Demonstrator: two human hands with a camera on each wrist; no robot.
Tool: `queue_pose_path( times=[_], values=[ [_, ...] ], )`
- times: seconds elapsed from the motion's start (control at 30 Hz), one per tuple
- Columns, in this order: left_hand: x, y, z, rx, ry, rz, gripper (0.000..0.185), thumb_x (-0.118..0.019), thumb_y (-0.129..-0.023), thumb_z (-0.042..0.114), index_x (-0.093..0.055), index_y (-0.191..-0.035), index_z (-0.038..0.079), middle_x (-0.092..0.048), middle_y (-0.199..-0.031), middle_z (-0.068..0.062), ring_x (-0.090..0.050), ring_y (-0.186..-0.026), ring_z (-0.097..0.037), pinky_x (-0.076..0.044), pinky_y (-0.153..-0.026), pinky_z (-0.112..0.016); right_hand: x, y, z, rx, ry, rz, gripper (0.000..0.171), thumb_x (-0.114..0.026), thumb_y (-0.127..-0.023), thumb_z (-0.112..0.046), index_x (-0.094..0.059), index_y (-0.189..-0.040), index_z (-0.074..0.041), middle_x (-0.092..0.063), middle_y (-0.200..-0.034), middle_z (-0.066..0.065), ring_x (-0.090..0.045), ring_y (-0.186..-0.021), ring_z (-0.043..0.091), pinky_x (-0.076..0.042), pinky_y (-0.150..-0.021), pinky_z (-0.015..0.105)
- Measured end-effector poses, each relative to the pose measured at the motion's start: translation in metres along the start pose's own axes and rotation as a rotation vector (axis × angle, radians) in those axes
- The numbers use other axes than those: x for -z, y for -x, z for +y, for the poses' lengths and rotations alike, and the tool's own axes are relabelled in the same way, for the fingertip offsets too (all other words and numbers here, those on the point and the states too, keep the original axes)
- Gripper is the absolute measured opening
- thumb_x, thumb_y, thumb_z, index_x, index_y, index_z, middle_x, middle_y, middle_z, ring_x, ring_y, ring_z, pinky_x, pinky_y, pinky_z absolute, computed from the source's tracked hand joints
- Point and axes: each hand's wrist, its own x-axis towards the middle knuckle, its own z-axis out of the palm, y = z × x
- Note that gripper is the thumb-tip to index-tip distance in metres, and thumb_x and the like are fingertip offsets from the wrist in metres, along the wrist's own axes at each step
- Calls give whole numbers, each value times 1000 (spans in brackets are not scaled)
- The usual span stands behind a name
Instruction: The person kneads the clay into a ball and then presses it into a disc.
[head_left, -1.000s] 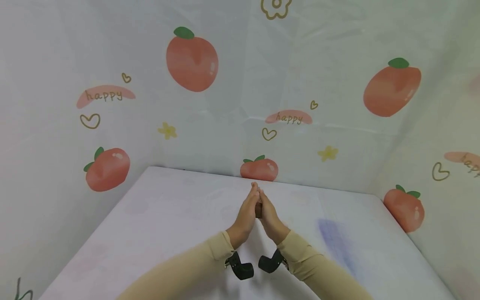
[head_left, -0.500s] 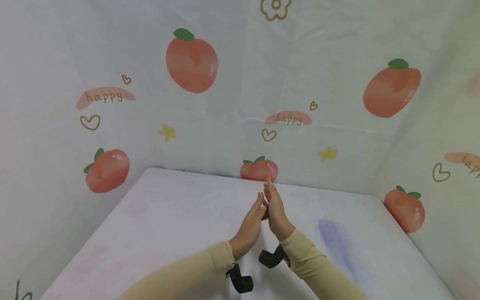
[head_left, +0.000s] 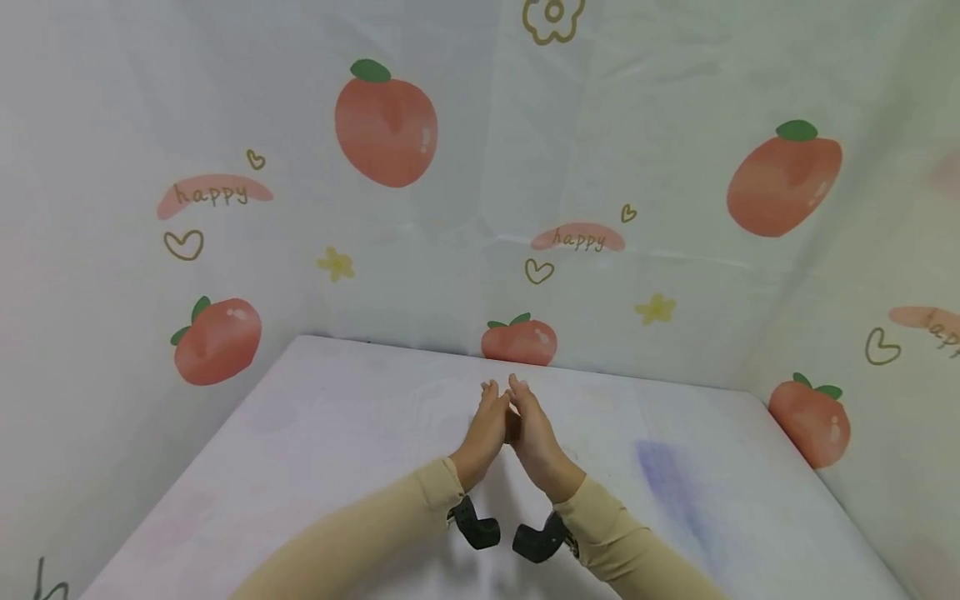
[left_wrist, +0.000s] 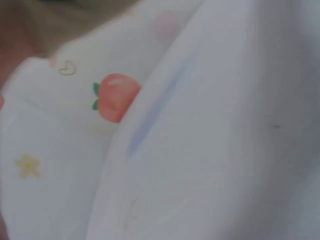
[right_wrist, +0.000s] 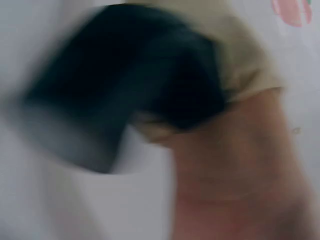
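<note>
My left hand (head_left: 482, 429) and my right hand (head_left: 534, 433) are pressed together palm to palm above the white cloth-covered table (head_left: 300, 433), fingers straight and pointing away from me toward the back wall. The fingertips part slightly at the top, while the heels of the palms and the lower fingers touch. A small dark patch shows in the slit between the palms, but I cannot tell whether it is a thing held there or only shadow. Both forearms come in from the bottom edge in long beige sleeves (head_left: 375, 533), meeting in a V at the hands. Under each wrist hangs a black strapped-on camera mount (head_left: 476, 527), the left one just beside the right one and both close above the tabletop. In the right wrist view the black mount (right_wrist: 125, 85) and the beige cuff of the other arm fill the picture, very blurred, with bare wrist skin below them. The left wrist view shows only the white cloth, blurred. The hands hover near the far middle of the table, just in front of a printed red peach (head_left: 519, 341) at the foot of the pale plastic backdrop (head_left: 480, 150), which carries more peaches, little hearts, yellow flowers and the word "happy". A faint bluish smear (head_left: 663, 467) marks the cloth to the right of my right wrist.
</note>
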Motion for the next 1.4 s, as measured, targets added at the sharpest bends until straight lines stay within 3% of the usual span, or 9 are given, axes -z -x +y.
queue_pose_path(
  times=[0.1,0.33,0.43,0.63,0.87,1.03,1.17,1.27,1.4],
  values=[
    [-1,7,-6,-38,-18,-29,59,-24,-106,35,-11,-155,4,-1,-163,-8,3,-150,-27,-1,-120,-54,4,-5,-6,36,6,5,65,-20,-104,-44,-5,-157,-9,-3,-160,23,0,-149,37,2,-115,64],
    [-12,29,6,-226,-14,-194,61,-22,-107,36,3,-155,7,8,-163,-4,12,-149,-25,3,-119,-54,18,-24,-2,24,3,123,67,-20,-103,-48,-4,-157,-11,-3,-162,19,1,-149,36,3,-118,58],
    [-10,27,12,-210,23,-172,62,-21,-106,36,6,-155,8,10,-163,-2,13,-149,-22,5,-120,-52,16,-23,4,-1,28,96,68,-20,-104,-47,-4,-156,-6,-2,-161,22,-1,-148,36,1,-118,57],
    [-1,9,19,-153,53,-65,65,-26,-105,39,5,-155,12,8,-163,1,8,-149,-17,1,-121,-48,5,-7,9,-39,14,4,64,-17,-106,-40,-14,-151,5,-23,-143,23,-7,-142,33,6,-115,62],
    [-4,3,-4,-21,-14,-42,69,-22,-105,43,5,-153,1,8,-162,-13,10,-149,-26,2,-120,-52,5,0,-11,13,-29,16,63,-21,-105,-43,-8,-157,-9,0,-161,19,7,-148,36,7,-113,65],
    [-10,18,1,-126,-15,-123,65,-20,-106,40,4,-154,3,8,-163,-6,10,-149,-23,2,-120,-52,15,-11,-15,5,-17,58,65,-21,-104,-46,-5,-157,-13,1,-161,21,5,-149,37,4,-116,62],
    [-16,29,13,-221,-28,-206,59,-20,-107,32,4,-154,5,10,-162,-5,12,-149,-22,3,-120,-51,22,-21,-9,-30,-14,101,68,-22,-103,-48,-4,-157,-11,2,-161,23,-1,-149,34,-14,-116,50],
    [-14,25,16,-200,7,-171,62,-20,-106,35,2,-154,3,8,-162,-7,11,-149,-23,3,-120,-51,19,-20,-4,-47,9,97,70,-23,-103,-46,-4,-155,-3,-2,-159,27,-4,-148,36,-14,-116,50],
    [-5,10,16,-146,52,-61,66,-23,-105,39,1,-154,2,5,-163,-8,8,-150,-23,1,-121,-50,9,-9,3,-55,40,20,67,-21,-105,-41,-7,-153,4,0,-160,25,7,-148,37,5,-117,60]
  ],
)
